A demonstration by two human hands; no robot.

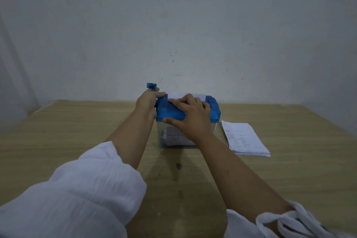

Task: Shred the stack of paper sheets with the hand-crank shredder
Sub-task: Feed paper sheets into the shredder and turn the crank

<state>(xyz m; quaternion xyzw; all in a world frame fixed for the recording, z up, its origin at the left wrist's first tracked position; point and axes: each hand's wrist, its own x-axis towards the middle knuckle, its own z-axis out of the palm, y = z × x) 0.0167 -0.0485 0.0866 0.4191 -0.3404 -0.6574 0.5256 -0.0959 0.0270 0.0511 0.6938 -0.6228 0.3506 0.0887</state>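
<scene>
A small hand-crank shredder with a blue lid (211,109) and a clear bin (173,139) stands mid-table. Shredded paper shows inside the bin. A white sheet (185,95) sticks up from the slot in the lid. My left hand (147,100) grips the blue crank handle (151,85) at the shredder's left side. My right hand (190,117) lies spread over the lid, fingers forward and thumb along the front edge. The stack of printed paper sheets (244,139) rests on the table just right of the shredder.
The wooden table (77,131) runs up to a grey wall (173,35) close behind the shredder. My white sleeves fill the lower corners of the view.
</scene>
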